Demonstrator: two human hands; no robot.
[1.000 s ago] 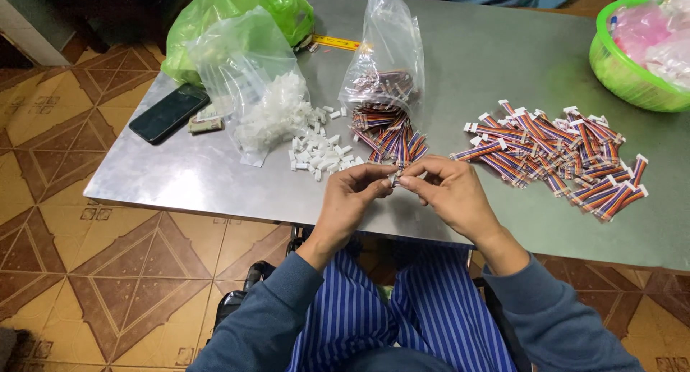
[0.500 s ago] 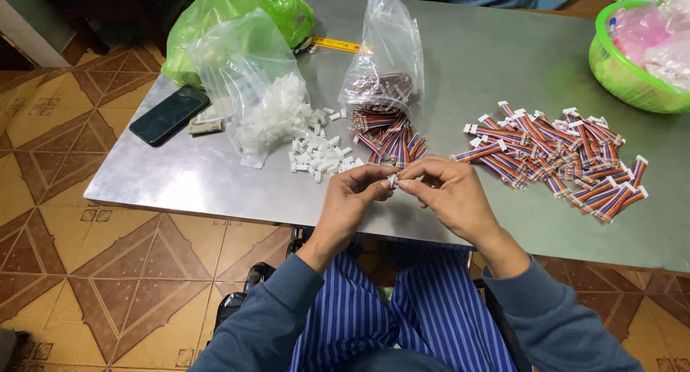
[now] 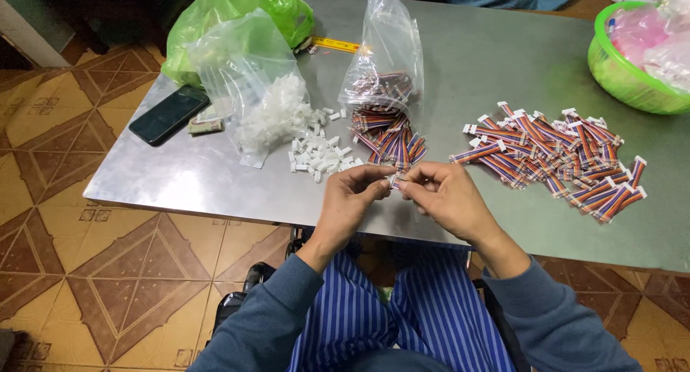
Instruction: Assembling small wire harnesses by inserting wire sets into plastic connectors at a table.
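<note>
On the far left of the tabletop (image 3: pixel 215 185) lies a dark phone (image 3: pixel 169 115), with a green bag (image 3: pixel 237 12) behind it. Next comes a clear bag of white connectors (image 3: pixel 269 113), some spilled loose (image 3: pixel 316 155) toward the near edge. A second clear bag (image 3: pixel 384 84) holds striped wire pieces, a few fanned out at its mouth (image 3: pixel 392 142).

Over the near edge, the left hand (image 3: pixel 352 199) and right hand (image 3: pixel 449 199) meet fingertip to fingertip, both pinched narrow on one small white connector (image 3: pixel 394 181) held between them. It sits level between the two hands, equally close to each; its wires are too small to make out. The loose connectors lie just beyond the left hand, nothing between.

Right of the hands spreads a pile of finished wire leads (image 3: pixel 560 156), and a green basket (image 3: pixel 625 70) stands at the far right corner.
</note>
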